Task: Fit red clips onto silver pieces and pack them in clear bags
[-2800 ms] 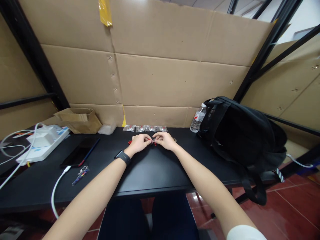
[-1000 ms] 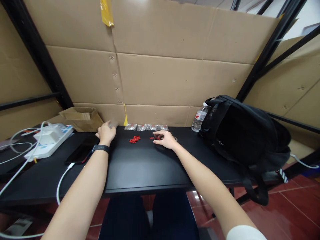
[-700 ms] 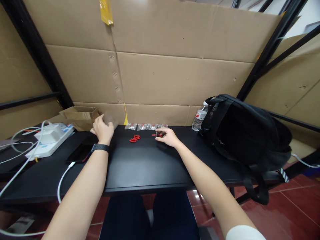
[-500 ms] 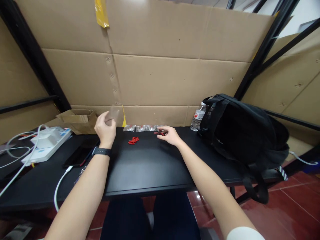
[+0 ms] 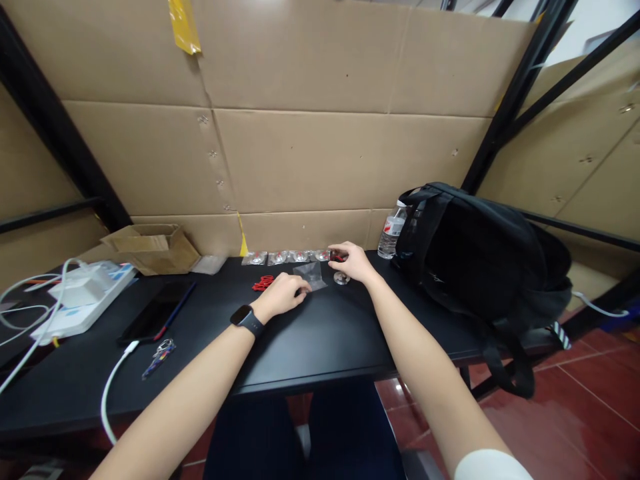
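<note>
Looking transparent, the bag (image 5: 311,273) shows black tabletop (image 5: 325,340)

The table (image 5: 320,347) bears paper bag (image 5: 167,259), packets (image 5: 300,257) and bottle (image 5: 391,235) along its back edge, backpack (image 5: 485,263) toward its right, phone (image 5: 157,310) left, cords (image 5: 263,284) between.

Two hands (image 5: 281,293), four filled packets (image 5: 301,257), one bottle (image 5: 391,233), one backpack (image 5: 493,267), one phone (image 5: 157,310) (singles, those last three).
</note>
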Action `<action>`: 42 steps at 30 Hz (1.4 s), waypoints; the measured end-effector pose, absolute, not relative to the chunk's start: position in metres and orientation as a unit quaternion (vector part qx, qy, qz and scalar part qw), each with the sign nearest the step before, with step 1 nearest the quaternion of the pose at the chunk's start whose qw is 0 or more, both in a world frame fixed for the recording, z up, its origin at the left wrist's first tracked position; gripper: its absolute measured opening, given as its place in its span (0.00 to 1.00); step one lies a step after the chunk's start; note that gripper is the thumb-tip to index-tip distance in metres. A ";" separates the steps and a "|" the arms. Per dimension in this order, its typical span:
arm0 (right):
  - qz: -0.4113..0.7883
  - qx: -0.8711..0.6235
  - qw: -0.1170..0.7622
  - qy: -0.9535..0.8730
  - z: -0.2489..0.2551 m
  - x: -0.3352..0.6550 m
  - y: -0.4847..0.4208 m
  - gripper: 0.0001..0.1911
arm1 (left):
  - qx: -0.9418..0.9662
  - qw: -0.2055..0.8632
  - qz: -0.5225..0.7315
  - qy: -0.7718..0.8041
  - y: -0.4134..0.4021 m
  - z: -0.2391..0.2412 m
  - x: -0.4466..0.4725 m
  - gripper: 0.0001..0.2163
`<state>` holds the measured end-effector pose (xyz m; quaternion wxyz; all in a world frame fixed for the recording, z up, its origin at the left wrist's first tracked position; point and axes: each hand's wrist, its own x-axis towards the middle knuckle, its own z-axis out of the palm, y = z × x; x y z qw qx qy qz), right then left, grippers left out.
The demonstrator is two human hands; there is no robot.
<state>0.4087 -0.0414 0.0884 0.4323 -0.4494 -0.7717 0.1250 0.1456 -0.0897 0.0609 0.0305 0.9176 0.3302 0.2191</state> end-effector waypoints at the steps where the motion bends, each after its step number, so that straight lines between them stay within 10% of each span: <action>1: 0.119 -0.450 0.416 -0.781 0.089 0.408 -0.043 0.23 | 0.920 0.027 0.203 0.335 -0.090 0.060 0.146 0.12; 42: 0.203 -0.453 0.111 -0.861 0.107 0.386 -0.079 0.10 | 0.918 0.124 0.038 0.375 -0.102 0.075 0.137 0.26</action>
